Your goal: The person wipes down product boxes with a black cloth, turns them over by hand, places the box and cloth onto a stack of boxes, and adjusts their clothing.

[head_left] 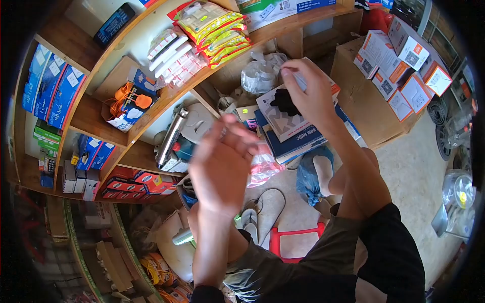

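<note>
My left hand [222,161] is raised in the middle of the view, smeared by motion, its fingers curled and hard to make out. My right hand [308,91] hangs above a white-topped box [285,129], its thumb and index finger apart and the other fingers hidden behind it. Just beside that hand a small black item [284,103] shows against the box; whether the hand touches it cannot be told. Under the white-topped box lies a dark blue box [298,146]. A clear plastic bag [260,76] sits behind them.
Curved wooden shelves [177,88] with boxes and yellow packets [217,30] run along the left and back. White-and-orange boxes [384,55] stand on a cardboard box [348,101] at right. On the floor are a red stool [274,242], a blue bag [308,174] and sandals [273,207].
</note>
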`<action>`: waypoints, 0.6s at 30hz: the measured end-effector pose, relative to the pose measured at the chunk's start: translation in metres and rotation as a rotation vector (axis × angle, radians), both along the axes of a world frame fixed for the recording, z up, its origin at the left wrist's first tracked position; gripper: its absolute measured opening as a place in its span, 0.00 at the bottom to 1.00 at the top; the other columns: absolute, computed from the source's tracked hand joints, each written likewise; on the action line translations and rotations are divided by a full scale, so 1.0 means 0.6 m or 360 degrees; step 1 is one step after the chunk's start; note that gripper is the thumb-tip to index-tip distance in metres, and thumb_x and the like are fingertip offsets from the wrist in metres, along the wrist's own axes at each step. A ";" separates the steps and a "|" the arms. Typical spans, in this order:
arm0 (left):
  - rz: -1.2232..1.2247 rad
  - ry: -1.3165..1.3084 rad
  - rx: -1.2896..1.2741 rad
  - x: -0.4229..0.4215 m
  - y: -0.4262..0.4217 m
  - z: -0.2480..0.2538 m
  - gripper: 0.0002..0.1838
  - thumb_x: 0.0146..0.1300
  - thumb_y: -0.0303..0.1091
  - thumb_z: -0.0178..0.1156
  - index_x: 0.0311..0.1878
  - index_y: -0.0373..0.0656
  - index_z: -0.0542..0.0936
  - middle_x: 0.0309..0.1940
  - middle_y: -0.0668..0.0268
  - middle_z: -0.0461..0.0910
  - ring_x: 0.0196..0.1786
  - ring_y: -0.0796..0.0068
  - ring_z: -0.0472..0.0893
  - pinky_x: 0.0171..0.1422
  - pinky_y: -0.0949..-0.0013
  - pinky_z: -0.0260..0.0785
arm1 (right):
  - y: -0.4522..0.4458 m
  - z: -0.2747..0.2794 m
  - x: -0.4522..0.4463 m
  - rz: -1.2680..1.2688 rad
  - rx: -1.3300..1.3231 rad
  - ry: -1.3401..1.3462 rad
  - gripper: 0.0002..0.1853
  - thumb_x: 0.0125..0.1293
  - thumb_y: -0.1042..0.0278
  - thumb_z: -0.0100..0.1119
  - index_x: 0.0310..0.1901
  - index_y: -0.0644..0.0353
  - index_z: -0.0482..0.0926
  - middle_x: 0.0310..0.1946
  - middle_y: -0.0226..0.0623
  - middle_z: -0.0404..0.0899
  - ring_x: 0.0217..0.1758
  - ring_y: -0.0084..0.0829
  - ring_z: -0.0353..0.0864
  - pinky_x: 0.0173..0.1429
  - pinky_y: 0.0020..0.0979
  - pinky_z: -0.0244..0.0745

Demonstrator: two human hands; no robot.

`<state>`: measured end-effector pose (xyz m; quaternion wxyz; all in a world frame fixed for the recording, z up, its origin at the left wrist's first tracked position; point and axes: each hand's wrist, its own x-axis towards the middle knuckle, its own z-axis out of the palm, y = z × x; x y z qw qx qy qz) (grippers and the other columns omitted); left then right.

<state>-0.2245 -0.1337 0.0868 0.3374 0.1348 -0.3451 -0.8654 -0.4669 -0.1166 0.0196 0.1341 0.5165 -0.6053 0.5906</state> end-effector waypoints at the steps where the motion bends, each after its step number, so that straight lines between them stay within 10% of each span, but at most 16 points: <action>1: 0.0079 -0.0264 -0.0112 -0.011 0.016 -0.019 0.21 0.73 0.48 0.53 0.57 0.40 0.75 0.48 0.60 0.82 0.47 0.68 0.80 0.56 0.63 0.69 | 0.003 0.004 0.005 0.0041 -0.0006 -0.0136 0.05 0.70 0.72 0.62 0.44 0.62 0.81 0.39 0.41 0.85 0.42 0.40 0.86 0.49 0.35 0.78; 4: -0.0768 -0.0018 -0.0408 -0.027 0.095 -0.033 0.34 0.75 0.59 0.51 0.61 0.31 0.73 0.53 0.53 0.81 0.53 0.64 0.83 0.53 0.65 0.71 | 0.010 -0.003 0.002 0.0112 -0.0003 -0.0315 0.06 0.70 0.74 0.61 0.47 0.60 0.81 0.35 0.38 0.85 0.36 0.29 0.85 0.41 0.29 0.78; 9: -0.1950 0.0446 0.0513 0.009 0.200 0.043 0.19 0.82 0.43 0.51 0.49 0.37 0.82 0.39 0.65 0.85 0.41 0.77 0.83 0.45 0.71 0.75 | 0.002 -0.016 0.005 0.0084 0.0253 -0.0352 0.07 0.71 0.74 0.61 0.48 0.59 0.82 0.34 0.36 0.85 0.32 0.23 0.84 0.36 0.26 0.76; 18: -0.2031 0.0721 0.0698 -0.014 0.247 -0.006 0.16 0.79 0.41 0.59 0.44 0.36 0.83 0.38 0.68 0.85 0.41 0.84 0.81 0.43 0.76 0.72 | 0.000 -0.026 0.001 0.0148 0.0468 -0.0434 0.07 0.72 0.73 0.61 0.49 0.59 0.83 0.36 0.37 0.87 0.32 0.23 0.84 0.37 0.26 0.76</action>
